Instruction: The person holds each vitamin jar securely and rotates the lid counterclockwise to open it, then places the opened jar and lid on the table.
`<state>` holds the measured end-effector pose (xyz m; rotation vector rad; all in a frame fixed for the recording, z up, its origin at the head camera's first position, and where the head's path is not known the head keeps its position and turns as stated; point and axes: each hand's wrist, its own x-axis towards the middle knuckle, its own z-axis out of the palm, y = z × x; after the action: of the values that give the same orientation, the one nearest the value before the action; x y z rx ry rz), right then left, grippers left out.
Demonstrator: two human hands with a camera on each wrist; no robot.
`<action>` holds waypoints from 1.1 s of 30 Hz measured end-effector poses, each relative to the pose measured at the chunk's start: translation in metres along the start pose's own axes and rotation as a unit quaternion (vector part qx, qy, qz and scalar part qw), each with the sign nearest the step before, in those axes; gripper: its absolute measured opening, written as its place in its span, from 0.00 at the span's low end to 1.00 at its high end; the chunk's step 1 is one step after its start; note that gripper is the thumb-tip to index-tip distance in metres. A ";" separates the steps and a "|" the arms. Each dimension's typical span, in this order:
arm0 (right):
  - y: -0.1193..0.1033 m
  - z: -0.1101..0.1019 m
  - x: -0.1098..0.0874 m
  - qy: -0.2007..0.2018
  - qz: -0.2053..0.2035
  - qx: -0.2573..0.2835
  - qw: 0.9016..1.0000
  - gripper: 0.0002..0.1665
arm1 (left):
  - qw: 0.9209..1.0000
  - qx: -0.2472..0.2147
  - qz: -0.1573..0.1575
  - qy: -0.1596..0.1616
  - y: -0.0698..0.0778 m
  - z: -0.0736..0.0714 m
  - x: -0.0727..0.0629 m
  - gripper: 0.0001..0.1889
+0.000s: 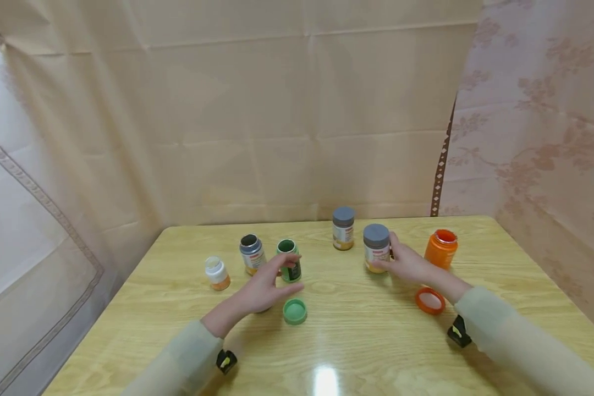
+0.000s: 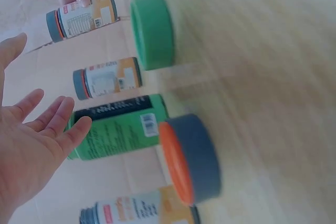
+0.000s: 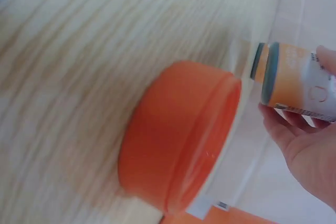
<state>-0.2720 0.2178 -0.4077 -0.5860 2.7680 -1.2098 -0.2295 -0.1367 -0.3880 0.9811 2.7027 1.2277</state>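
My right hand (image 1: 410,265) grips a supplement bottle (image 1: 376,250) with a grey lid, thumb and fingers around its sides. In the right wrist view the bottle's orange-and-white label (image 3: 296,80) shows above the palm. My left hand (image 1: 266,283) holds nothing, its fingers spread and thumb apart beside an uncapped green bottle (image 1: 292,273). Below those fingertips lies a green lid (image 1: 295,312). A grey lid with an orange inside (image 2: 194,158) stands out in the left wrist view; the left hand mostly hides it from the head camera.
Another grey-lidded bottle (image 1: 344,228) stands at the back. To the left are an uncapped grey bottle (image 1: 253,257) and a small white bottle (image 1: 218,273). At right, an uncapped orange bottle (image 1: 441,250) stands behind its orange lid (image 1: 430,301). Curtains hang behind the wooden table (image 1: 356,341).
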 end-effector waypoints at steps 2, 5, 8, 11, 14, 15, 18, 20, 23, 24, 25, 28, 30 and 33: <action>-0.004 -0.003 -0.003 0.007 -0.005 -0.006 1.000 0.44 | 1.000 0.002 0.004 -0.003 0.006 0.000 0.004 0.30; -0.008 -0.007 -0.008 0.020 -0.011 -0.015 1.000 0.44 | 1.000 -0.002 0.008 -0.008 0.012 0.000 0.010 0.30; -0.013 -0.011 -0.013 0.033 -0.012 -0.028 0.999 0.44 | 1.000 -0.007 0.012 -0.015 0.015 0.001 0.017 0.31; -0.020 -0.017 -0.017 0.048 -0.019 -0.046 0.998 0.43 | 1.000 -0.003 0.023 -0.019 0.019 0.001 0.023 0.31; -0.026 -0.024 -0.022 0.057 -0.031 -0.069 0.996 0.41 | 0.999 0.006 0.027 -0.025 0.024 0.000 0.029 0.32; -0.028 -0.026 -0.023 0.059 -0.033 -0.076 0.995 0.40 | 0.999 0.006 0.028 -0.026 0.025 0.000 0.031 0.32; -0.032 -0.033 -0.027 0.063 -0.040 -0.095 0.993 0.39 | 0.999 0.008 0.037 -0.030 0.030 0.000 0.038 0.32; -0.033 -0.036 -0.029 0.064 -0.047 -0.099 0.992 0.38 | 0.998 0.008 0.046 -0.030 0.033 0.001 0.042 0.32; -0.033 -0.040 -0.032 0.063 -0.055 -0.097 0.992 0.37 | 0.998 0.011 0.057 -0.028 0.037 0.002 0.048 0.31; -0.033 -0.041 -0.033 0.060 -0.058 -0.094 0.992 0.36 | 0.998 0.011 0.057 -0.029 0.038 0.002 0.049 0.31; -0.034 -0.042 -0.034 0.057 -0.060 -0.091 0.992 0.36 | 0.998 0.012 0.057 -0.029 0.039 0.003 0.051 0.31; -0.037 -0.046 -0.037 0.046 -0.068 -0.090 0.993 0.35 | 0.998 0.007 0.051 -0.035 0.042 0.005 0.056 0.31; -0.039 -0.048 -0.040 0.039 -0.078 -0.093 0.992 0.34 | 0.998 0.004 0.050 -0.042 0.043 0.007 0.060 0.32; -0.042 -0.051 -0.043 0.029 -0.090 -0.105 0.990 0.34 | 0.997 0.001 0.055 -0.049 0.047 0.009 0.065 0.32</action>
<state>-0.2291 0.2429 -0.3462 -0.8495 2.9689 -0.9824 -0.2547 -0.0717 -0.3470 1.1723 2.6083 1.1586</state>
